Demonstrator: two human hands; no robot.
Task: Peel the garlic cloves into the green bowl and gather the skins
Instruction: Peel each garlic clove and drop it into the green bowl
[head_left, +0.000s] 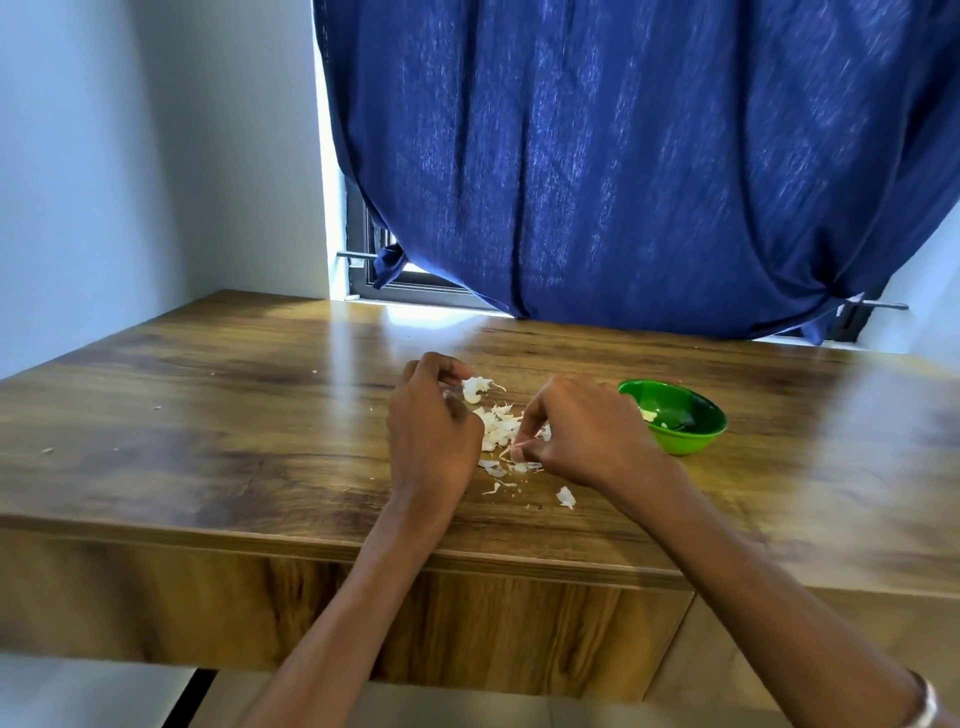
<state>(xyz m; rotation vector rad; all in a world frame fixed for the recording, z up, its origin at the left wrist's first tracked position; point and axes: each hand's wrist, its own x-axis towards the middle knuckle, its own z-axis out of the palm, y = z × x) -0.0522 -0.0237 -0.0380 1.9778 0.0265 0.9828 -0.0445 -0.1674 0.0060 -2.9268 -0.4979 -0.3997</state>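
1. The left hand (434, 423) is hovering over the brown wood-grain table (208, 415) with its back to the camera; its fingers are curling inward, and the thumb and forefinger are meeting near a white papery piece at the far end of the skins. Whether they are actually pinching that piece cannot be told, since the fingertips are largely hidden.
2. The right hand (587, 434) is reaching in from the right with fingers bent; its thumb and forefinger are pinching a small pale sliver of garlic skin at the near edge of the pile.
3. The heap of white papery garlic skins (497, 423) is lying on the table between the two hands, touching or nearly touching both.
4. Smaller loose flakes of skin (566, 497) are lying just in front of the heap, toward the table's near edge and below the right hand.
5. The small round green plastic bowl (691, 441) is sitting on the table just beside the right hand, on its far right side; the knuckles are overlapping the bowl's left rim in this view.
6. Pale peeled garlic cloves (649, 414) are resting inside the bowl, near its left wall.
7. A dark blue fabric curtain (623, 156) is hanging behind the table, covering a window.
8. A pale bangle (927, 706) is circling the right wrist at the lower right corner.
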